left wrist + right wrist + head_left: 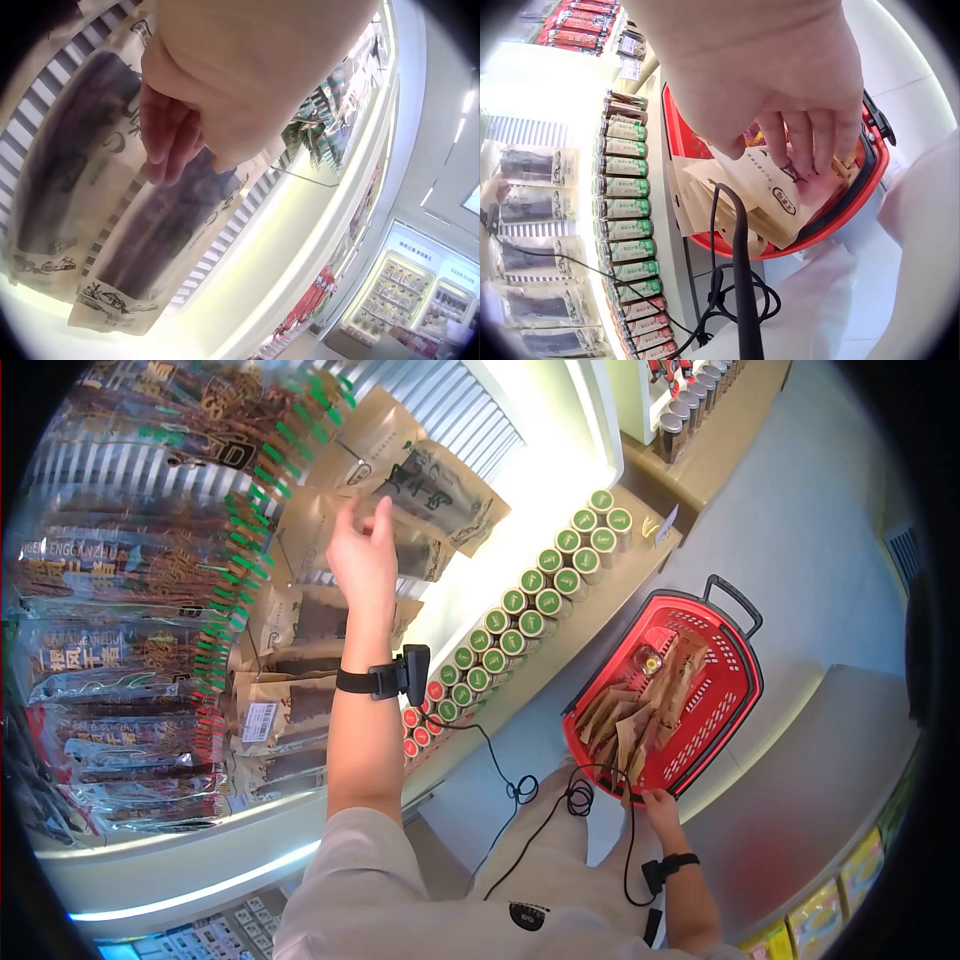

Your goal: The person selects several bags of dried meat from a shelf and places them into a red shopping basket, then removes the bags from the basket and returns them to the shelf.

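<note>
In front of the hanging kraft pouches, my left hand [365, 560] is raised with thumb and forefinger apart. Its bent fingers overlap a tan pouch [161, 232] with a dark window and black lettering. A second such pouch [64, 161] hangs beside it. Down by my legs, my right hand [662, 812] is at the near end of a red shopping basket [745, 680] with a black handle [735, 600]. Several kraft pouches [769, 180] lie in the basket under the right fingers. I cannot tell whether that hand grips the rim.
Rows of lidded jars [515, 602] line the shelf edge between the hanging pouches and the basket. Clear packs [120, 650] with green clips hang at the left. A black cable [523, 790] loops between my wrists. A counter [815, 770] stands to the right.
</note>
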A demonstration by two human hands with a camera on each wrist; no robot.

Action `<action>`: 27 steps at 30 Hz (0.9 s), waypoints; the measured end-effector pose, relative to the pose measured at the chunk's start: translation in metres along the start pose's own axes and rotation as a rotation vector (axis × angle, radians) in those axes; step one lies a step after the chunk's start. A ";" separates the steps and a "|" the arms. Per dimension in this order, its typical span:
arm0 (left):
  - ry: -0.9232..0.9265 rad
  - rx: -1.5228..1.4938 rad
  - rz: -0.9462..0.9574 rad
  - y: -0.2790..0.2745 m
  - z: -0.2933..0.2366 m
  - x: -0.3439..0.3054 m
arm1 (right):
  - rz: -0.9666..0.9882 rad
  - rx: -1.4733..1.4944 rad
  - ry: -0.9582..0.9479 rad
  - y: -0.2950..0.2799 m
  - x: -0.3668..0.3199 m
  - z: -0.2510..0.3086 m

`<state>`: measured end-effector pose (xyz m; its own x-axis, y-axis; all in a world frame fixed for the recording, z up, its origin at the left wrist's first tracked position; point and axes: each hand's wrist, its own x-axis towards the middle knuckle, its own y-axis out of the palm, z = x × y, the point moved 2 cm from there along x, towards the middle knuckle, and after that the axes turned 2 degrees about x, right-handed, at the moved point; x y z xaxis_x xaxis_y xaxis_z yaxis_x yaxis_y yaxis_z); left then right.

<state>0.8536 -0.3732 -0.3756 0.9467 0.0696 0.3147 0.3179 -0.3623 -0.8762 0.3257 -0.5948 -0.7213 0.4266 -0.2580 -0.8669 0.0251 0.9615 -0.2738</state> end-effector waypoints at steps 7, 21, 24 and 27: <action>0.232 -0.347 -0.212 -0.016 -0.056 0.022 | -0.012 0.001 -0.032 -0.004 0.000 -0.001; 0.320 -0.196 -0.330 -0.004 -0.045 0.038 | -0.043 0.089 -0.040 -0.004 0.013 -0.039; 0.324 -0.187 -0.324 -0.003 -0.045 0.040 | -0.035 0.068 -0.031 -0.004 0.013 -0.039; 0.336 -0.126 -0.359 -0.002 -0.047 0.041 | -0.030 0.075 -0.012 -0.007 0.008 -0.027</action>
<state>0.8893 -0.4136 -0.3441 0.7031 -0.0849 0.7060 0.5917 -0.4808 -0.6471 0.3043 -0.6064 -0.7376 0.4359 -0.2857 -0.8534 0.1052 0.9580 -0.2669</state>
